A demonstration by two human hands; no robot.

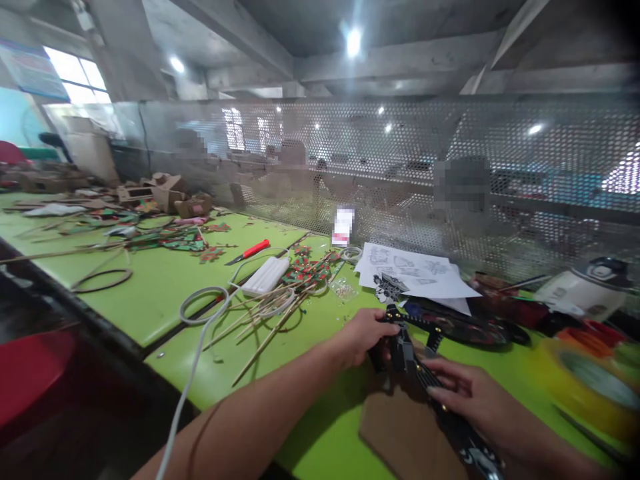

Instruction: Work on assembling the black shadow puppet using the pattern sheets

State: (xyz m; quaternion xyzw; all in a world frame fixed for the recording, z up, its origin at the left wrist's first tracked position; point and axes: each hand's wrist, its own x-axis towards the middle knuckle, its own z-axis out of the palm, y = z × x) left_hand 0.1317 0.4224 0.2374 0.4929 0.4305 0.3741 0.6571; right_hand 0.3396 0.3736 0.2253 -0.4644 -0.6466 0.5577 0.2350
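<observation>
Both hands grasp black jointed figure (415, 357): left hand (363, 335) clenched on top, right hand (467, 393) pinning lower strip over cardboard (400, 433); bare green tabletop (280, 380) left of hands.

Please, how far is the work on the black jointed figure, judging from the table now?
Done: coloured cut-out figures already lie on the green table, some by thin sticks. In hand: the left hand grips the black jointed figure over a brown cardboard piece, and the right hand rests on its lower strip. Left: no stick is visibly fixed to it yet.
</observation>
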